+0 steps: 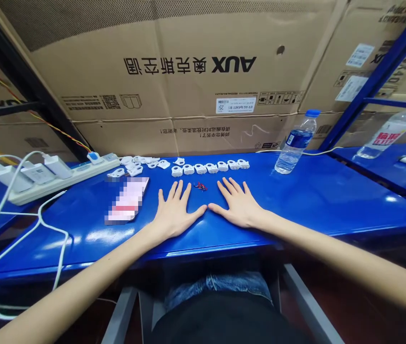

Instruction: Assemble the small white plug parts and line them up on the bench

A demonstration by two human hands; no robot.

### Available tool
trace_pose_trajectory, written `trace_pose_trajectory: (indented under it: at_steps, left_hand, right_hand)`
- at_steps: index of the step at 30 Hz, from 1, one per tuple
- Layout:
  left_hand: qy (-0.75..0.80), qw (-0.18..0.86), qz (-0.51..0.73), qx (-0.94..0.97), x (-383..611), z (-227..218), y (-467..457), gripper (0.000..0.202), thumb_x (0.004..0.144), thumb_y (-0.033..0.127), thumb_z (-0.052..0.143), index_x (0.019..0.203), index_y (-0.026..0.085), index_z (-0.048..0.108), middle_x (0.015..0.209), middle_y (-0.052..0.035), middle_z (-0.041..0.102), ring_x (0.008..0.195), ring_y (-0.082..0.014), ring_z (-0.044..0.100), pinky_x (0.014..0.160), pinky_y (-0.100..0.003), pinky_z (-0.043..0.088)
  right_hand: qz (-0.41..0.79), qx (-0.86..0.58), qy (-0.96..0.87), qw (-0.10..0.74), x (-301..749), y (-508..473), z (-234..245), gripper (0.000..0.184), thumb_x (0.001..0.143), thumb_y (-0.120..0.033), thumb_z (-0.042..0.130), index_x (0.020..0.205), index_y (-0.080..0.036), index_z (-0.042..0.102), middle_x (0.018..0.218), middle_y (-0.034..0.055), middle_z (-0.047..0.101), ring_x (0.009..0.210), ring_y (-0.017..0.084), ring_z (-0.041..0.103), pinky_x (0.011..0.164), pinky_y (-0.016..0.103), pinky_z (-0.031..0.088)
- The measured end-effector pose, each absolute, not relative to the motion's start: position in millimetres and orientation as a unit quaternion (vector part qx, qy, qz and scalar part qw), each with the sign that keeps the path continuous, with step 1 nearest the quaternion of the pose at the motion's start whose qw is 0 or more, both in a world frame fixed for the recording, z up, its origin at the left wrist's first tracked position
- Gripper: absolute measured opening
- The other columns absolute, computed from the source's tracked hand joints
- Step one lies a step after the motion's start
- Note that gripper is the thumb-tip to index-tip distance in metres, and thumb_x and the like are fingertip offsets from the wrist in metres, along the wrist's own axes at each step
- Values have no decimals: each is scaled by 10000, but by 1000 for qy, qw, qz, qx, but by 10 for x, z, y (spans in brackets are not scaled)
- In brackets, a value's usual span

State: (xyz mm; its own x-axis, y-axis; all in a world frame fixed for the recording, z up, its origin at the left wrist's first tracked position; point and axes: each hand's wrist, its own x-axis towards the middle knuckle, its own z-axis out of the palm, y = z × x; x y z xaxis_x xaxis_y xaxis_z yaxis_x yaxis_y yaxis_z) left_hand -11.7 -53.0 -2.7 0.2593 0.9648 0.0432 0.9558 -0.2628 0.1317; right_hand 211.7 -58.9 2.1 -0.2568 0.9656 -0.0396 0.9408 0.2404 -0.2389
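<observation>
Taking the spot between the thumbs as the clock's centre, a large brown cardboard carton [188, 102] printed AUX, its lettering upside down, walls off 12 o'clock behind the glossy blue table [306, 205]. A clear plastic water bottle with a blue cap [294, 143] stands at 2 o'clock. At 10 o'clock sit a long white power strip [81, 172] and, nearer, a loose cluster of white plastic pieces [134, 170]; white cables [67, 235] trail at 9.

A flat pinkish rectangle [127, 199], also at 9, is blurred into blocks. Both forearms run out of view, and the cluster's pieces overlap too much to count.

The left hand [173, 209] and right hand [238, 205] lie palm down, fingers spread wide, thumb tips almost meeting. At 12 o'clock, just beyond the thumbs, lies a small heap of thin red and black bits [200, 187]; past it runs a row of seven white plastic ring-topped pieces [211, 167].
</observation>
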Motion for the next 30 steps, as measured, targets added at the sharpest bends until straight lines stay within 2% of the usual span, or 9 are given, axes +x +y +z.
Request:
trace_pose_trajectory:
  at_steps: [12,16,20,23,25,27,28,30]
  left_hand:
    - [606,49,58,792,-121,-13,-532,969,954,808,346,1680,169,290,1754,-166,172,1646,-374,122,1282,-707,88]
    - [610,55,70,787,-132,20,-519,974,923,825,403,1656,185,359,1741,-170,245,1634,-391,175,1283,-692,129]
    - [605,63,103,787,-199,79,-504,994,845,832,555,1602,196,451,1703,-195,348,1599,-418,276,1282,-662,180]
    - [586,85,207,779,-233,202,-471,989,833,790,629,1606,206,431,1716,-188,326,1582,-418,317,1285,-619,230]
    - [582,125,306,743,-219,342,-433,912,913,737,571,1624,195,388,1717,-182,329,1596,-382,301,1299,-584,236]
    - [573,202,388,693,-179,502,-402,814,980,685,497,1632,214,370,1717,-152,343,1603,-341,303,1309,-558,239]
    - [557,252,427,666,-154,574,-398,770,998,674,463,1629,242,375,1721,-130,344,1598,-330,319,1292,-543,293]
    - [513,342,485,620,-98,668,-428,737,1033,710,270,1652,314,319,1728,-82,337,1582,-311,359,1204,-516,448]
  right_hand:
    - [104,-601,-790,56,2117,-589,14,1023,959,-863,263,1699,-158,219,1767,109,121,1654,343,34,1312,658,11]
    - [117,-607,-781,83,2142,-590,7,954,990,-812,294,1700,-179,223,1770,102,132,1656,321,52,1320,636,22]
    - [158,-613,-753,180,2209,-540,-2,877,1028,-751,266,1708,-202,193,1772,95,145,1656,280,97,1334,590,74]
    - [198,-604,-716,288,2254,-481,26,866,1032,-745,243,1710,-210,187,1773,90,169,1652,251,131,1345,522,127]
    - [224,-598,-680,361,2276,-461,60,859,1035,-742,208,1722,-239,92,1783,71,136,1647,234,161,1334,478,209]
    - [243,-591,-642,423,2298,-471,91,788,1050,-703,102,1708,-310,-82,1794,30,75,1633,222,218,1287,465,330]
    - [248,-586,-627,449,2312,-485,103,729,1059,-659,34,1685,-343,-161,1795,13,59,1620,221,261,1254,468,384]
    - [247,-576,-615,478,2339,-523,116,636,1070,-538,-48,1649,-361,-244,1792,14,97,1580,235,357,1202,494,445]
